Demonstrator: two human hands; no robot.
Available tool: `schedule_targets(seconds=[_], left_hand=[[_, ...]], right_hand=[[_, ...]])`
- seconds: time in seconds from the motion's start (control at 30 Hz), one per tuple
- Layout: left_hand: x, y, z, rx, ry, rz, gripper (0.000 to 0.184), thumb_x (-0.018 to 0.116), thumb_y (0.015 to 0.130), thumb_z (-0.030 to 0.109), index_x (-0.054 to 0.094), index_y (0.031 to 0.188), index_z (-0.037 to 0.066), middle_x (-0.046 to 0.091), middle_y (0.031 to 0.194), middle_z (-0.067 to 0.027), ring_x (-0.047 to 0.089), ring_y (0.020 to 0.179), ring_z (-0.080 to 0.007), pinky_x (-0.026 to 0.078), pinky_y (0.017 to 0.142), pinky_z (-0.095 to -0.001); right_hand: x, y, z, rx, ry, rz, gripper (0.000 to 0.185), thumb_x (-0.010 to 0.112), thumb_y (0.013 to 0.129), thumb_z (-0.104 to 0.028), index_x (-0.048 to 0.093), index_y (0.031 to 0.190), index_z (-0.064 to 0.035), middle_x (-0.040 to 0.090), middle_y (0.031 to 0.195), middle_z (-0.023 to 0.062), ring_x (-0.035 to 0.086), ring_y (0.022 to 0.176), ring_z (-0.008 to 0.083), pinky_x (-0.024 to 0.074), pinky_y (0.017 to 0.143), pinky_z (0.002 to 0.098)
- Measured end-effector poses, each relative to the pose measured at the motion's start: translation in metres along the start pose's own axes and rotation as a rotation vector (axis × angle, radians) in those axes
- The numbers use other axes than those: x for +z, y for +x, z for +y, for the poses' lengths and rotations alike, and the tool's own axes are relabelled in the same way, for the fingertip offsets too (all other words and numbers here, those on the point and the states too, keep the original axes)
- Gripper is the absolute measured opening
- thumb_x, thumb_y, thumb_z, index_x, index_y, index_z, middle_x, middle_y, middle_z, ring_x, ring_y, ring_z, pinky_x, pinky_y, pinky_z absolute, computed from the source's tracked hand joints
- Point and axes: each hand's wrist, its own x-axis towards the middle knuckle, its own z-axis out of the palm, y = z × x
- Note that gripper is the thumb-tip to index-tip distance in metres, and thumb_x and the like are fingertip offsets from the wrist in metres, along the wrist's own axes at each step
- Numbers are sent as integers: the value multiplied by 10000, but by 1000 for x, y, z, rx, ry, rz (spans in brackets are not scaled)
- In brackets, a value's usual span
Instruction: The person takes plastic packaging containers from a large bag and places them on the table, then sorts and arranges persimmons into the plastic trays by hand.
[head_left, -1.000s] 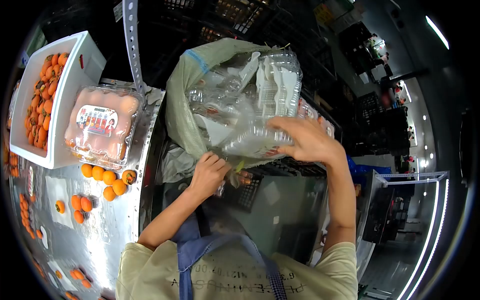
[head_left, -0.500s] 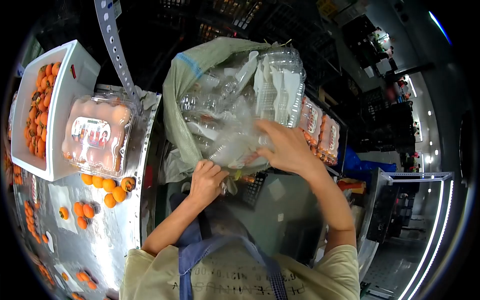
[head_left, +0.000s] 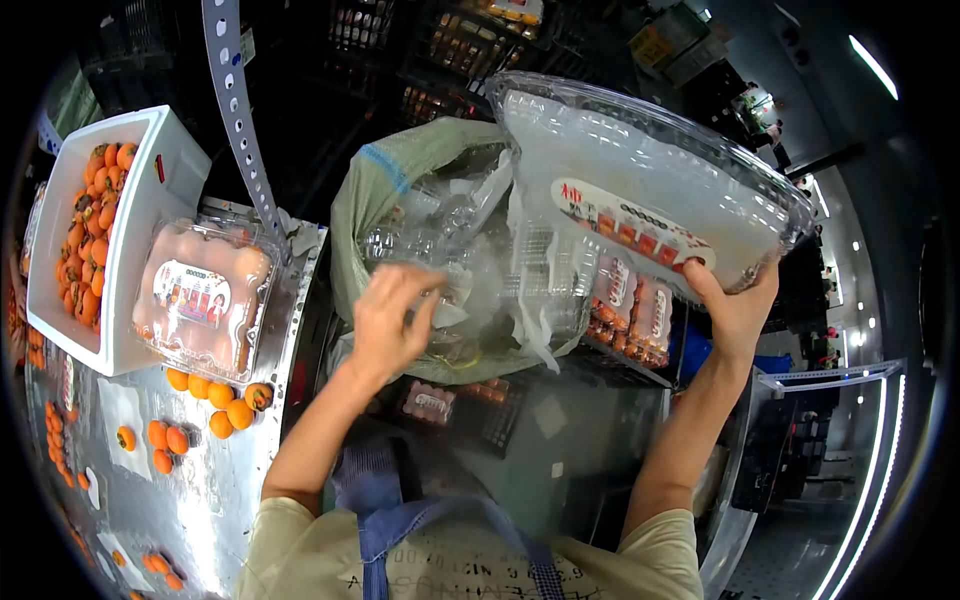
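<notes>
The pack (head_left: 640, 160) is glossy plastic, the sack (head_left: 350, 225) matt weave.

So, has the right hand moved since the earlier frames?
Yes, rightward: in the previous frame it was left of the labelled packs, over the sack; now the right hand is right of them, holding a clear container.

Fruit-packing workshop: metal worktable (head_left: 195, 505), foam box (head_left: 165, 185) of persimmons (head_left: 90, 235), dark crates (head_left: 462, 45).
</notes>
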Motion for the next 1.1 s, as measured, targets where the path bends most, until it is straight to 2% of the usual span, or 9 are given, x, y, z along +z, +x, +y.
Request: schedule_targets(seconds=[0.13,0.23,0.27,0.37,0.5,0.67,0.77,0.97,1.1], left_hand=[[13,28,-5,-27,5,-161,243,681,736,63,636,972,29,619,854,-122,599,784,-239,474,704,-303],[44,11,11,-543,-388,-410,304,649,817,129,584,1090,11,633,910,-108,603,861,-193,467,765,-290],[54,1,6,-612,-534,-406,398,576,893,220,489,1220,11,600,1068,-108,580,950,-169,456,827,-298],[63,-7,7,-675,-828,-100,447,526,919,256,420,1281,17,529,1180,-122,555,999,-178,445,859,-313],[52,4,-5,-590,-766,114,415,506,932,238,419,1269,13,504,1197,-124,541,1015,-179,437,870,-313],[29,54,-42,-94,141,-68,592,685,730,72,431,1265,75,482,1220,-176,525,1046,-258,457,836,-337],[44,84,-63,-102,690,-140,695,721,698,141,393,1309,107,416,1300,-169,438,1148,-321,440,860,-421],[67,132,-117,-282,935,-335,743,729,661,186,382,1310,88,315,1381,-154,364,1185,-385,381,881,-562],[43,157,-135,-235,750,-513,234,673,693,137,666,918,69,599,1110,-123,527,1058,-314,500,784,-439]], right_hand=[[9,2,-12,-50,-48,-5,681,804,650,-132,448,1206,31,550,1106,122,548,1006,197,439,871,314],[9,-11,-16,-26,-31,4,666,788,679,-135,434,1216,37,536,1122,129,540,1020,204,433,881,324],[8,-16,-19,-36,-99,-18,636,761,715,-128,416,1221,41,523,1126,134,525,1033,204,418,898,325],[15,-39,-19,26,-121,-28,618,746,728,-106,402,1221,39,515,1119,132,513,1036,198,402,912,317],[27,-57,-10,201,91,-40,576,714,759,-68,386,1220,40,500,1146,138,497,1044,187,391,916,313],[38,-56,-6,193,130,69,573,711,760,-62,383,1217,44,493,1161,146,484,1064,191,382,924,316],[48,-46,-3,88,105,44,577,724,744,-78,401,1207,42,529,1128,147,517,1033,198,409,902,319],[67,-16,-10,-81,-238,-81,508,738,637,-49,547,1108,-55,612,1065,117,584,979,269,447,859,343],[67,15,-15,-404,-392,-195,508,695,580,-5,580,1070,-76,624,1059,78,575,987,273,412,880,354]])
